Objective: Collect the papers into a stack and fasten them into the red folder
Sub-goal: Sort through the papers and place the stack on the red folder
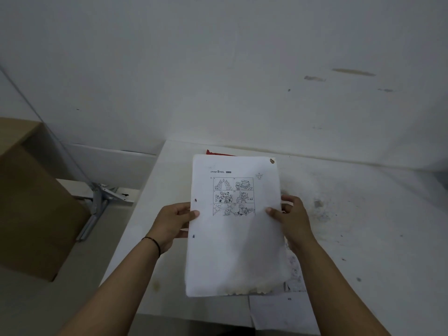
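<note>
A stack of white papers (235,243) is held above the white table, its top sheet printed with a six-panel comic and punched with two holes on the left edge. My left hand (173,223) grips the stack's left edge, thumb on top. My right hand (289,219) grips the right edge the same way. Only a small corner of the red folder (217,152) shows behind the stack's top edge; the rest is hidden. More loose papers (286,311) lie on the table under and below the stack.
The white table (363,226) is stained and runs to the wall at the back. A large cardboard box (31,202) stands on the left, off the table, with a metal frame (99,204) beside it.
</note>
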Demonstrator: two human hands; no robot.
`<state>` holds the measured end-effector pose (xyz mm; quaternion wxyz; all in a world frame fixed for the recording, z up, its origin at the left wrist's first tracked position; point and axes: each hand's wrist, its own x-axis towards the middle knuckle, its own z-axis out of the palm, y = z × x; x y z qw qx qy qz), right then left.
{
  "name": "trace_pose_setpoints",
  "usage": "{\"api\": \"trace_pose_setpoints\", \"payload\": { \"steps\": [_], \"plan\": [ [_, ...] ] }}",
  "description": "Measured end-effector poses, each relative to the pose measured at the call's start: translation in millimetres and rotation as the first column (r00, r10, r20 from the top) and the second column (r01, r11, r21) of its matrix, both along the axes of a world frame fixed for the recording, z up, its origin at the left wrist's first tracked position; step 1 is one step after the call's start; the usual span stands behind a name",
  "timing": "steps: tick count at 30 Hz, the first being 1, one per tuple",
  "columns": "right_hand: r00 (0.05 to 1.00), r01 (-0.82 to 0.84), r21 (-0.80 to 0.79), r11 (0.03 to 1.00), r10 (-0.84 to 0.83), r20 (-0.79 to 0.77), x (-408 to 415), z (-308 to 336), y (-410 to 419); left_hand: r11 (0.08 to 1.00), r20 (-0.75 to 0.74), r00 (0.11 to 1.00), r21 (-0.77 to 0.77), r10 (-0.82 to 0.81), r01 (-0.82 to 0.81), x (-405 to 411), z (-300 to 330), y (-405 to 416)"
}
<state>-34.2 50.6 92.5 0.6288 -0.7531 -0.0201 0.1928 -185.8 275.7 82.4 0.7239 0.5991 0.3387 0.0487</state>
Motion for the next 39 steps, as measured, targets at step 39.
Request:
{"api": "trace_pose_setpoints", "payload": {
  "steps": [39],
  "plan": [
    [0.999,0.019,-0.800,0.599,-0.035,-0.002,0.0,-124.5,-100.1,0.959,-0.330,0.908,0.204,0.258,-0.199,-64.7,-79.7,-8.0]
  ]
}}
